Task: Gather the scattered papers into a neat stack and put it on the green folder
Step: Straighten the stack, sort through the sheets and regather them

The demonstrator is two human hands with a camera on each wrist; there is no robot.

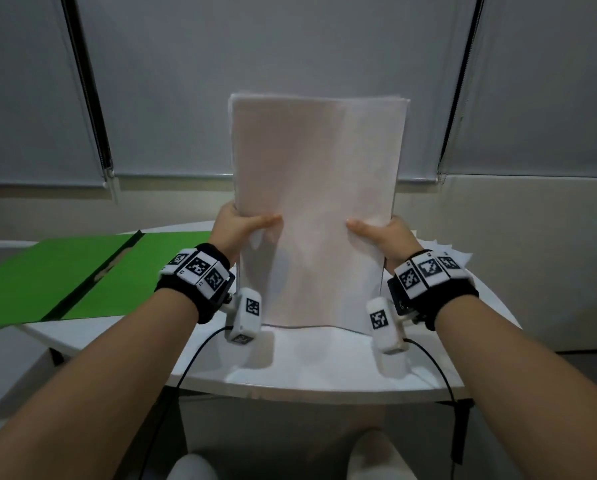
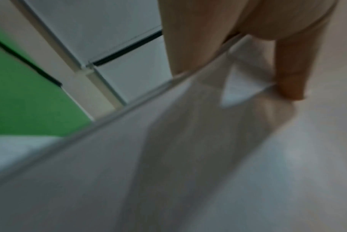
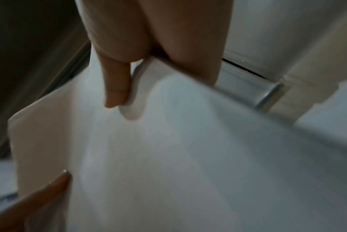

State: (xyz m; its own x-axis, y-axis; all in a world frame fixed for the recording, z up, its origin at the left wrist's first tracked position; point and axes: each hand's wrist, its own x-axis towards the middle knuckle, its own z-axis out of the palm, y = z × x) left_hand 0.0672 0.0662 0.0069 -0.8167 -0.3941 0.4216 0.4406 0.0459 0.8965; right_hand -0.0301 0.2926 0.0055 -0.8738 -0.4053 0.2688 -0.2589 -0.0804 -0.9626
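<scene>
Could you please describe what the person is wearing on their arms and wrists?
Both forearms are bare, without sleeves. Each wrist has a black band ringed with white blocks bearing black square-patterned markers. A white camera module with a marker hangs below each wrist, trailing a black cable.

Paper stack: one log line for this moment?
paper stack upright, bottom edge on table | left hand grips | right hand grips | green folder open, bare

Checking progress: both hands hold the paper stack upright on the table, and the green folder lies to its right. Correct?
Not quite. In the head view, the green folder lies left of the paper stack, which the left hand and right hand hold upright on the table.
</scene>
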